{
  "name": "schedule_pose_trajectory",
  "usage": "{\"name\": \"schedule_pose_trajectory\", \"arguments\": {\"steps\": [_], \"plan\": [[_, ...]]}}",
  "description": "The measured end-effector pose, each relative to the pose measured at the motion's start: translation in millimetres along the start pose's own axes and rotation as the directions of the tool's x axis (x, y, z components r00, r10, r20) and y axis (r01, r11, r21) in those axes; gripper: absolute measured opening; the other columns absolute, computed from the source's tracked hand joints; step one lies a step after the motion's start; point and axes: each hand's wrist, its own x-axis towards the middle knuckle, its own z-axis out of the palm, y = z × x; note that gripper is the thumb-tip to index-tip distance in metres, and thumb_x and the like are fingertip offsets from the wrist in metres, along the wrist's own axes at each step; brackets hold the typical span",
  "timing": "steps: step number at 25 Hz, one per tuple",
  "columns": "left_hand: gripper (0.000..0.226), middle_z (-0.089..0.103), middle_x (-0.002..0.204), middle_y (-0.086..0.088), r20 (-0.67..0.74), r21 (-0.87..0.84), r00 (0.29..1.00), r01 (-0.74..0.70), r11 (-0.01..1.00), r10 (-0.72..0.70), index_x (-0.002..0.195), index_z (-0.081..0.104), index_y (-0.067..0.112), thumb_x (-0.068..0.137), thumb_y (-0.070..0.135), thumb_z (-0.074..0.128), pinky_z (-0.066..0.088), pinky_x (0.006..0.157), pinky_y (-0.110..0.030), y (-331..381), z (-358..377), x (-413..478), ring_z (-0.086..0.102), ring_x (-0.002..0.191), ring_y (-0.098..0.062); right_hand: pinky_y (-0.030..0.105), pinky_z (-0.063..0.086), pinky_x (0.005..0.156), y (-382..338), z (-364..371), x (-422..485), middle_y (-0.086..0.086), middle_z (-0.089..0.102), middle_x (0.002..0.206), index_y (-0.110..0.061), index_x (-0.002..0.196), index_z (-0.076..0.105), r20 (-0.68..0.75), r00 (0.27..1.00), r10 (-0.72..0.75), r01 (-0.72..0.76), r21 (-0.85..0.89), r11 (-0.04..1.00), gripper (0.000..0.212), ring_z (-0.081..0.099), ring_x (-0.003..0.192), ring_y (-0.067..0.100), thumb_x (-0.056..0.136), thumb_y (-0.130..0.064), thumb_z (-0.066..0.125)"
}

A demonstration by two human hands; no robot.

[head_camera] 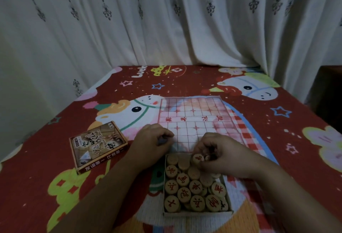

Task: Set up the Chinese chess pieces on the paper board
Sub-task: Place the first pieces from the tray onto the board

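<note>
Paper board [194, 120], beyond the fingers, bore nothing. Box [198, 213] beneath them was nearly full of pieces [185, 194]. Right hand [222, 151] fingers pinched one piece [198, 158]; left hand [151, 140] fingers curled, contents unclear.

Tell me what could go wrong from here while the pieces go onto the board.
1. The right hand pinches at least two pieces over the tray; one could slip and knock the loose ones below.
2. The board is thin paper on a soft cloth, with only the left hand resting at its near corner; it may shift or wrinkle.
3. Several pieces in the tray lie blank side up, so they could be misplaced.
</note>
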Motion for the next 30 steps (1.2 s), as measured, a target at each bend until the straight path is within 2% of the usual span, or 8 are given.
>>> {"name": "schedule_pose_trajectory", "arguments": {"steps": [4,6,8,10,16,21,24,30], "plan": [[0.024,0.067,0.105,0.011,0.018,0.049,1.0,-0.015,0.999,0.014,0.108,0.07,0.024,0.091,0.036,0.059,0.048,0.09,-0.035,-4.2,-1.2,1.0,0.056,0.1,-0.007,0.025,0.057,0.074,14.4,-17.3,-5.0,-0.008,0.073,0.097,-0.027,0.096,0.072,-0.251,0.966,0.053,-0.018,0.139,0.99,0.015,0.07,0.086,0.006,0.083,-0.025,0.079],[0.034,0.064,0.124,0.007,0.094,0.086,0.995,0.011,0.996,-0.019,0.121,0.065,0.025,0.094,0.04,0.049,0.043,0.103,-0.042,-4.6,-0.7,1.4,0.054,0.116,-0.009,0.026,0.059,0.068,28.6,-29.9,-9.3,-0.008,0.075,0.094,-0.025,0.097,0.072,-0.349,0.928,0.134,-0.079,0.167,0.983,0.015,0.072,0.079,0.008,0.084,-0.022,0.078],[0.042,0.047,0.146,0.007,0.194,0.157,0.976,0.066,0.985,-0.096,0.137,0.051,0.027,0.1,0.042,0.04,0.023,0.118,-0.044,-3.2,0.9,2.0,0.037,0.138,-0.012,0.023,0.059,0.067,40.6,-36.2,-13.3,-0.009,0.077,0.091,-0.023,0.098,0.07,-0.346,0.917,0.196,-0.135,0.194,0.972,0.016,0.073,0.08,0.01,0.084,-0.02,0.078],[0.047,0.029,0.157,0.008,0.292,0.231,0.942,0.097,0.968,-0.164,0.146,0.037,0.028,0.102,0.043,0.032,0.008,0.121,-0.043,-0.8,2.4,3.8,0.018,0.147,-0.013,0.024,0.059,0.074,49.3,-37.4,-13.4,-0.008,0.076,0.092,-0.024,0.099,0.069,-0.299,0.929,0.219,-0.185,0.14,0.973,0.015,0.072,0.083,0.009,0.085,-0.022,0.077],[0.052,0.013,0.161,0.008,0.367,0.28,0.9,0.133,0.951,-0.235,0.151,0.023,0.029,0.103,0.046,0.02,0.0,0.121,-0.045,-1.1,2.8,9.2,0.004,0.149,-0.013,0.03,0.056,0.09,58.8,-36.4,-7.0,-0.011,0.075,0.097,-0.025,0.101,0.071,-0.308,0.93,0.202,-0.174,0.115,0.978,0.013,0.069,0.088,-0.001,0.088,-0.025,0.074],[0.051,0.007,0.161,0.009,0.305,0.159,0.931,0.157,0.975,-0.2,0.153,0.015,0.029,0.104,0.039,0.027,0.002,0.122,-0.042,-3.7,-0.3,5.8,0.0,0.148,-0.01,0.024,0.058,0.077,55.8,-36.6,-15.0,-0.009,0.075,0.096,-0.023,0.102,0.072,-0.408,0.898,0.167,-0.103,0.174,0.979,0.021,0.071,0.087,0.004,0.083,-0.026,0.079],[0.052,0.012,0.161,0.009,0.281,0.124,0.941,0.16,0.979,-0.19,0.152,0.02,0.028,0.103,0.04,0.031,0.004,0.122,-0.04,-4.0,-2.1,4.2,0.004,0.148,-0.009,0.025,0.058,0.071,51.7,-30.2,-14.0,-0.004,0.075,0.09,-0.022,0.095,0.073,-0.364,0.927,0.094,-0.071,0.077,0.995,0.016,0.071,0.082,0.009,0.082,-0.024,0.08],[0.05,0.025,0.159,0.003,0.31,0.163,0.93,0.153,0.975,-0.198,0.148,0.034,0.026,0.101,0.045,0.032,0.007,0.121,-0.038,-6.0,1.0,3.9,0.014,0.148,-0.014,0.038,0.058,0.081,57.3,-26.5,-12.1,-0.007,0.073,0.092,-0.028,0.095,0.073,-0.332,0.94,0.081,-0.116,-0.087,0.989,0.019,0.068,0.084,0.006,0.079,-0.036,0.081]]}}
